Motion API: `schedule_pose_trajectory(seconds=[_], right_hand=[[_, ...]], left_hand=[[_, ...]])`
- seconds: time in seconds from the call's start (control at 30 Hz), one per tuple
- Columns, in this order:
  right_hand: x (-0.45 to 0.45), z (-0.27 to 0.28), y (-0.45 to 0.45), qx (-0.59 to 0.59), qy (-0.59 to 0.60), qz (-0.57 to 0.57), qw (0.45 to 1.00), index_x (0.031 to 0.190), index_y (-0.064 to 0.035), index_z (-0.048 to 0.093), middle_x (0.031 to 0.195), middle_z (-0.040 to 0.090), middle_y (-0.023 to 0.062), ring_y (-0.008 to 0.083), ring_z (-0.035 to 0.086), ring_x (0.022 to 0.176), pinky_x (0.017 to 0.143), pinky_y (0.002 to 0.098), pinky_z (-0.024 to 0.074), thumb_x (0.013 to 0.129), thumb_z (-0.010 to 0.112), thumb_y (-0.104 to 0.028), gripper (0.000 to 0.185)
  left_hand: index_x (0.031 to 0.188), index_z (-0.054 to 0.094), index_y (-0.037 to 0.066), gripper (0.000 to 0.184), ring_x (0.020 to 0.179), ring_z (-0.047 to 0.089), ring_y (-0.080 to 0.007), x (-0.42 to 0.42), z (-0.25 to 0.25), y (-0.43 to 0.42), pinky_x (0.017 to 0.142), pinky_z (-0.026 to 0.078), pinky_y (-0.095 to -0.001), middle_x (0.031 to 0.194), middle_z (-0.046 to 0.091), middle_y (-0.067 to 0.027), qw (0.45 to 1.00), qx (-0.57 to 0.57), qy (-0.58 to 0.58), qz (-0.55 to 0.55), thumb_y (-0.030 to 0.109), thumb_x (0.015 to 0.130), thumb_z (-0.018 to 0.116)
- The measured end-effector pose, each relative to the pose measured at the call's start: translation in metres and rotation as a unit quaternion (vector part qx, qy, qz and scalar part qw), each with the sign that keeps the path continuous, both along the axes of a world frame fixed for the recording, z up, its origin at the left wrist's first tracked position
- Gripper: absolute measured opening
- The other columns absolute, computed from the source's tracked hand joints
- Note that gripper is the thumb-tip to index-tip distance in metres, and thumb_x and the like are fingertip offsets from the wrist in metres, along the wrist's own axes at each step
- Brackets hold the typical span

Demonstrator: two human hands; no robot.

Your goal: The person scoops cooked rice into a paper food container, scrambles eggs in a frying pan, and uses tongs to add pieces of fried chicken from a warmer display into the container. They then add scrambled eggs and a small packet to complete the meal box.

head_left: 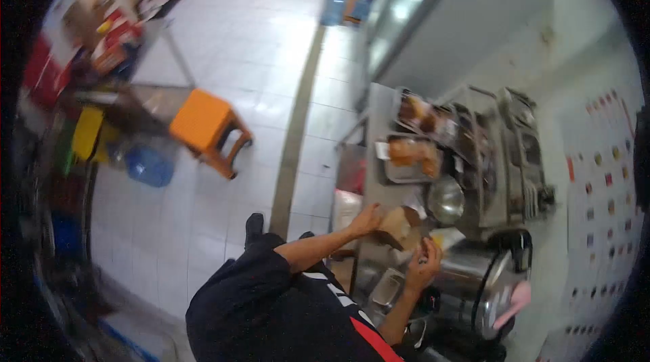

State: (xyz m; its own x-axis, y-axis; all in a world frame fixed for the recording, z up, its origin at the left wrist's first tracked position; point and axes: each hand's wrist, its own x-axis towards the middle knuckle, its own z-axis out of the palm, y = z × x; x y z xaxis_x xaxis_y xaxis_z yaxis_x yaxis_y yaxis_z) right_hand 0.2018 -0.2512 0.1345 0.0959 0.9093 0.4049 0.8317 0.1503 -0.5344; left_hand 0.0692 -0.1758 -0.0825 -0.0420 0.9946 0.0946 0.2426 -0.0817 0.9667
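A brown paper container (401,225), maybe a kraft food box or bag, stands over the metal counter between my two hands. My left hand (366,220) has its fingers curled at the container's left edge and appears to grip it. On the other side my right hand (423,264) is raised with bent fingers close to the container; blur hides whether it holds anything. Just beyond sits a round metal bowl (446,199). Trays of browned food (412,159) lie farther along the counter. A small metal tray (388,287) is beside my right wrist.
A large steel pot (467,270) stands to the right, with a pink-handled utensil (513,304) near it. Metal racks (514,145) line the wall. On the tiled floor to the left is an orange stool (203,122). Blue water jugs (336,7) stand farther back.
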Motion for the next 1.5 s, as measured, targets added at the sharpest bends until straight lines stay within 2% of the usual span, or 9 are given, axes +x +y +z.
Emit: schedule_pose_trajectory(seconds=[0.4,0.63,0.7,1.03,1.2,1.23,1.27,1.3,1.5], right_hand=[[-0.396,-0.046,-0.086,-0.162,0.065,0.549,0.818,0.075,0.0022,0.062,0.074,0.061,0.0128,0.0239,0.06,0.068,0.062,0.0308,0.0463,0.084,0.059,-0.012,0.017],[-0.619,-0.292,-0.133,-0.474,-0.071,0.592,0.648,0.083,0.0012,0.063,0.073,0.063,0.0061,0.015,0.06,0.062,0.056,0.0284,0.0487,0.088,0.052,-0.012,0.018],[-0.644,-0.383,-0.128,-0.6,-0.21,0.618,0.463,0.09,-0.0001,0.064,0.076,0.065,0.0067,0.0141,0.061,0.064,0.056,0.0275,0.0496,0.09,0.046,-0.015,0.023],[-0.914,-0.42,-0.244,-0.396,-0.465,0.704,0.362,0.083,-0.0075,0.066,0.075,0.066,0.0073,0.0207,0.064,0.067,0.059,0.036,0.0509,0.077,0.058,-0.017,0.014],[-1.19,-0.583,-0.333,0.144,-0.271,0.938,0.163,0.074,-0.0096,0.065,0.071,0.064,0.0086,0.0257,0.063,0.065,0.059,0.0402,0.0504,0.073,0.06,-0.021,0.012],[-1.245,-0.496,-0.382,-0.164,-0.43,0.787,0.409,0.084,-0.0029,0.065,0.08,0.066,0.0148,0.0307,0.063,0.065,0.063,0.0415,0.0498,0.085,0.052,-0.032,0.032],[-1.296,-0.434,-0.443,0.061,-0.419,0.879,0.22,0.082,-0.0012,0.066,0.071,0.065,0.0161,0.0302,0.064,0.066,0.067,0.0402,0.0499,0.084,0.054,-0.035,0.036],[-1.315,-0.302,-0.513,-0.09,-0.341,0.856,0.379,0.079,-0.0023,0.066,0.063,0.063,0.0154,0.0315,0.063,0.066,0.068,0.0398,0.0497,0.082,0.055,-0.038,0.038],[-1.508,-0.194,-0.778,-0.252,-0.069,0.93,0.26,0.088,-0.0046,0.065,0.076,0.065,0.0084,0.0164,0.062,0.07,0.064,0.0302,0.0483,0.085,0.06,-0.028,0.024]], left_hand=[[0.098,0.066,0.0,0.071,0.096,0.055,-0.0321,-0.361,-0.094,-0.336,0.087,0.042,-0.0426,0.102,0.062,-0.0194,0.916,-0.391,0.005,-0.088,0.064,0.084,0.041],[0.107,0.064,0.0,0.081,0.112,0.051,-0.0267,-0.528,-0.081,-0.531,0.095,0.037,-0.0373,0.117,0.058,-0.018,0.832,-0.483,-0.201,0.187,0.071,0.082,0.036],[0.116,0.058,-0.001,0.082,0.115,0.049,-0.0264,-0.531,-0.121,-0.567,0.098,0.036,-0.0359,0.122,0.054,-0.0171,0.863,-0.348,-0.28,0.238,0.071,0.082,0.037],[0.129,0.044,-0.001,0.079,0.111,0.051,-0.0246,-0.713,-0.074,-0.765,0.095,0.038,-0.0364,0.121,0.053,-0.0215,0.618,-0.201,-0.526,0.548,0.065,0.086,0.037],[0.129,0.042,0.0,0.07,0.104,0.055,-0.0274,-0.858,-0.041,-0.84,0.089,0.042,-0.0368,0.118,0.057,-0.0198,0.599,-0.231,-0.411,0.648,0.056,0.088,0.046],[0.127,0.044,0.001,0.062,0.102,0.056,-0.0279,-0.879,-0.025,-0.855,0.087,0.043,-0.0373,0.118,0.057,-0.0182,0.575,-0.183,-0.419,0.678,0.05,0.089,0.049],[0.124,0.046,0.002,0.056,0.099,0.057,-0.0263,-0.895,-0.016,-0.868,0.084,0.044,-0.037,0.114,0.058,-0.0158,0.548,-0.145,-0.442,0.695,0.047,0.09,0.048],[0.121,0.047,0.003,0.051,0.096,0.058,-0.0247,-0.911,-0.011,-0.883,0.081,0.046,-0.0367,0.11,0.06,-0.0134,0.52,-0.102,-0.463,0.711,0.044,0.091,0.047],[0.122,0.045,0.003,0.045,0.085,0.06,-0.0219,-1.004,-0.022,-0.971,0.078,0.049,-0.0366,0.104,0.062,-0.0125,0.385,-0.045,-0.505,0.771,0.036,0.092,0.05]])
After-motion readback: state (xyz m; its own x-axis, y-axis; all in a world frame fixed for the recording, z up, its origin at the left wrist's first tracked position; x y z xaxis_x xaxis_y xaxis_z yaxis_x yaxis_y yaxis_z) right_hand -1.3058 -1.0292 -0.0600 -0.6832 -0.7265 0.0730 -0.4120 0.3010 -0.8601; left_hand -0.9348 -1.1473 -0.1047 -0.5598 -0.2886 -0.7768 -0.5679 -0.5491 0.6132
